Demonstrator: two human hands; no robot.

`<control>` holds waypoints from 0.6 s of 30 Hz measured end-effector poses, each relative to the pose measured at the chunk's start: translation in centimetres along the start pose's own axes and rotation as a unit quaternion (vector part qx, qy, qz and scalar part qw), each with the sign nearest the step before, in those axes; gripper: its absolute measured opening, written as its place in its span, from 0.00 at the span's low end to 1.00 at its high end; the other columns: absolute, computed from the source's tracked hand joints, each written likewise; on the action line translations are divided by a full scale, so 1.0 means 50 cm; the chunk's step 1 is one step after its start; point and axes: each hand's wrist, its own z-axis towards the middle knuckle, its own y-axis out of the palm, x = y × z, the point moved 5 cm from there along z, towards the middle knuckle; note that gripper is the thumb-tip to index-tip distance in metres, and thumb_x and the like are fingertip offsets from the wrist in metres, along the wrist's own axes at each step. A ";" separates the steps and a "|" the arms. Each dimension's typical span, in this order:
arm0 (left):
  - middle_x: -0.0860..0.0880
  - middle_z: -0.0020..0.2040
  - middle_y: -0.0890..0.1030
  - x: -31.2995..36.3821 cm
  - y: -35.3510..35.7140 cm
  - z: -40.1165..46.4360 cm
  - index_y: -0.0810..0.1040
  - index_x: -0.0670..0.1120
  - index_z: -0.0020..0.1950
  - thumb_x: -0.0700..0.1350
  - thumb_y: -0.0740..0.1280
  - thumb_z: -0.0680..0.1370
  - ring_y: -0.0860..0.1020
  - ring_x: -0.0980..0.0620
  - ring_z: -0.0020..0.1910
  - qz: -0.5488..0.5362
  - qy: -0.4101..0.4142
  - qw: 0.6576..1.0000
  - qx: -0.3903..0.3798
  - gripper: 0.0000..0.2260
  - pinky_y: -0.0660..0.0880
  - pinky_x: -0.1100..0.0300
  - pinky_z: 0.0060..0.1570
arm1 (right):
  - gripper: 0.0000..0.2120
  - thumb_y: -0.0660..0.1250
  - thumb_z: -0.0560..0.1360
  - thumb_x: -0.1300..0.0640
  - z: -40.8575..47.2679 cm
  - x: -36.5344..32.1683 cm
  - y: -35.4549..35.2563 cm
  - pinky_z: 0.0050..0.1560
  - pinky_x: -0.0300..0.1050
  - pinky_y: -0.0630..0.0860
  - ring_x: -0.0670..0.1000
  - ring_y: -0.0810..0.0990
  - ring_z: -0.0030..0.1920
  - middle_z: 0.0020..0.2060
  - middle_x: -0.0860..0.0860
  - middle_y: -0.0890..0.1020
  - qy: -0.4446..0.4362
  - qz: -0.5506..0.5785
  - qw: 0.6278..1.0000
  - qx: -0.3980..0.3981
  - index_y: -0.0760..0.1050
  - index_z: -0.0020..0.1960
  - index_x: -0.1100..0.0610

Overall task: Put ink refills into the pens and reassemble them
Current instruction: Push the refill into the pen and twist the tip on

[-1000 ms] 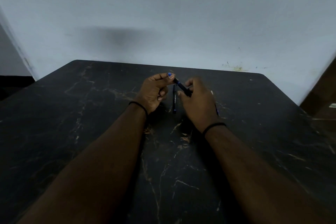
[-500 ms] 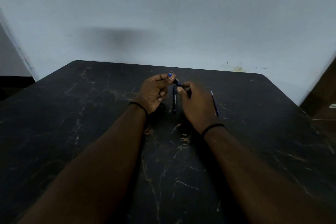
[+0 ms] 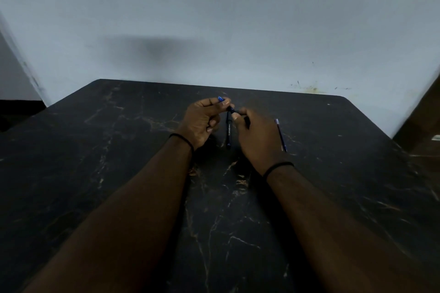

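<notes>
Toward the far edge of the black marble-patterned table (image 3: 119, 173), a dark pen barrel (image 3: 231, 110) is pinched between the left hand (image 3: 202, 121) and right hand (image 3: 257, 135). A second pen (image 3: 228, 133) lies beneath them; a refill (image 3: 281, 135) lies just right. The parts are best kept in line and pressed gently, judged from the grip.

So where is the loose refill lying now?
In the head view the refill lies on the table, just right of the right hand, apart from the pen lying between the hands.
</notes>
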 end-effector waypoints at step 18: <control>0.46 0.45 0.86 -0.014 -0.012 0.016 0.83 0.43 0.49 0.40 0.70 0.76 0.63 0.58 0.21 -0.006 0.002 1.000 -0.010 0.04 0.59 0.67 0.19 | 0.09 0.71 0.76 0.53 0.000 0.013 0.005 0.43 0.47 0.77 0.48 0.79 0.43 0.42 0.46 0.79 0.040 0.031 0.999 0.010 0.72 0.52 0.49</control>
